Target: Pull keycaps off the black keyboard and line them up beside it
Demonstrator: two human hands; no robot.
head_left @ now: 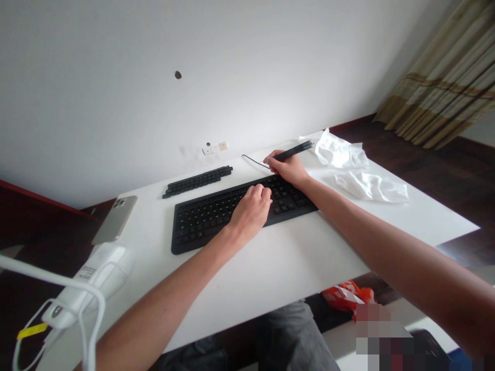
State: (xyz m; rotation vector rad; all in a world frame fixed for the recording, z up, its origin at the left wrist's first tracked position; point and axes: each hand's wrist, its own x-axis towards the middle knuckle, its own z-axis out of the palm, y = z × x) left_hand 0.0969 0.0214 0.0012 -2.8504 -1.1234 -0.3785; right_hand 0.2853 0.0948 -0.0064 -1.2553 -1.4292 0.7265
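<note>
A black keyboard (201,219) lies across the middle of the white desk (294,257). My left hand (251,210) rests on its keys with the fingers curled under. At the keyboard's far right edge my right hand (288,167) is closed around a slim black pen-like tool (296,150), its tip pointing down at the keys. A thin black wire (253,159) runs along the desk just left of that hand.
A black strip of keys (198,181) lies behind the keyboard. Crumpled white plastic bags (350,167) sit at the right. A phone (115,218) leans at the left edge above a white power strip (91,283) with cables. An orange bag (348,296) lies under the desk.
</note>
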